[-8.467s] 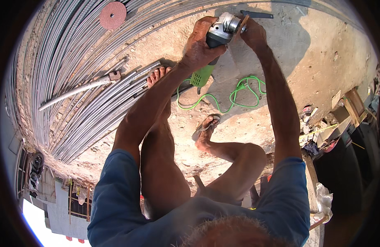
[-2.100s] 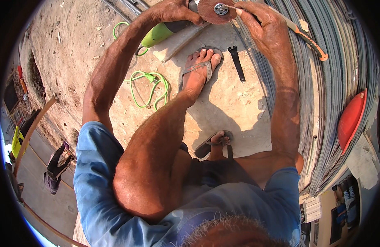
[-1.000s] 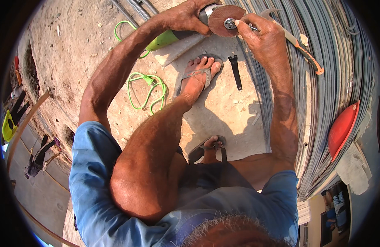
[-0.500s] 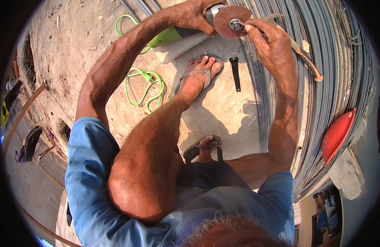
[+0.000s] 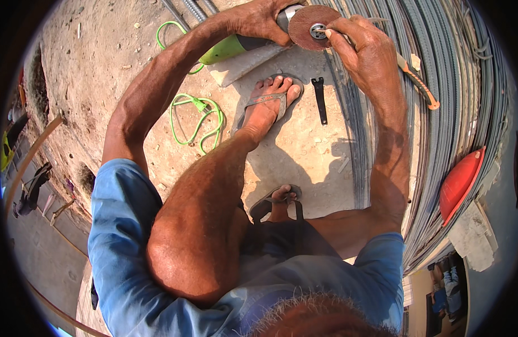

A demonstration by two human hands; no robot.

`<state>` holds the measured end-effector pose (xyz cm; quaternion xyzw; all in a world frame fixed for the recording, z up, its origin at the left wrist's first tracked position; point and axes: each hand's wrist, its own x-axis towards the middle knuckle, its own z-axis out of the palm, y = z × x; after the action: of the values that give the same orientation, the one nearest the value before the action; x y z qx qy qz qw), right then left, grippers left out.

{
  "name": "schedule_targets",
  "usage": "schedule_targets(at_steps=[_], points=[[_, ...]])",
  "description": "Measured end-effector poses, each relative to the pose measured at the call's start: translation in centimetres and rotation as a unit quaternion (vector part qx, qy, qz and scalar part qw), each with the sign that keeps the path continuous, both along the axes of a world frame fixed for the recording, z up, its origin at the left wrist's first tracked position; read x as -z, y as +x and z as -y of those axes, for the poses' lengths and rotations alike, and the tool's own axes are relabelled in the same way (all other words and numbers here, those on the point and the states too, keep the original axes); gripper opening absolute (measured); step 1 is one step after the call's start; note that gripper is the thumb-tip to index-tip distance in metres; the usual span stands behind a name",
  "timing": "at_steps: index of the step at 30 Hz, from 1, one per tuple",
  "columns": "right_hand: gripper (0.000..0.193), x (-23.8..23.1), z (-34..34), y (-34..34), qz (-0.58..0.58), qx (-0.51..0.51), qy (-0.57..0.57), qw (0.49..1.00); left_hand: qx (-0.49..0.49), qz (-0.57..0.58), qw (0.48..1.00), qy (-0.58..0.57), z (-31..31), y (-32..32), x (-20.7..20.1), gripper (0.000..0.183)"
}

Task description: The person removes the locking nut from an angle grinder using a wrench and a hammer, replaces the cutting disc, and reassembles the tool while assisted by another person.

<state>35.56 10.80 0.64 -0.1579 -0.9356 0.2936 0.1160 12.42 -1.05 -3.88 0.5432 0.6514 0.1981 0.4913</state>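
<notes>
My left hand grips the body of a green and grey angle grinder near its head, at the top of the view. A reddish-brown cutting disc sits on the grinder's spindle. My right hand rests on the disc, its fingertips at the metal nut in the disc's centre. A black flat wrench lies on the ground just below, beside my sandalled foot.
A green cable loops over the sandy ground at left. Long steel reinforcing bars lie stacked at right, with an orange-handled tool on them. A red curved object sits at far right. A concrete slab lies under the grinder.
Since 8.5 s ago my view has turned, putting the bars at right. Over the last second my right hand shifted slightly on the disc's centre; the left keeps its hold on the grinder.
</notes>
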Motion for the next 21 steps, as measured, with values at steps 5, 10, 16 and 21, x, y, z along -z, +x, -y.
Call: schedule_targets(at_steps=[5, 10, 16, 21], points=[[0.017, -0.7, -0.3, -0.9, 0.014, -0.035, 0.048, 0.998, 0.0, 0.055, 0.998, 0.0, -0.3, -0.2, 0.0, 0.1], [0.02, -1.2, -0.5, -2.0, 0.055, -0.058, 0.063, 0.995, -0.01, 0.045, 0.999, 0.029, 0.2, -0.1, 0.5, 0.099], [0.023, -2.0, -1.5, -4.2, 0.114, -0.135, 0.101, 0.979, -0.011, 0.029, 0.996, 0.089, 0.7, -0.2, 1.9, 0.095], [0.022, -2.2, -1.7, -5.2, 0.134, -0.158, 0.065, 0.976, 0.007, 0.095, 0.994, 0.059, 0.2, -0.6, 1.1, 0.098]])
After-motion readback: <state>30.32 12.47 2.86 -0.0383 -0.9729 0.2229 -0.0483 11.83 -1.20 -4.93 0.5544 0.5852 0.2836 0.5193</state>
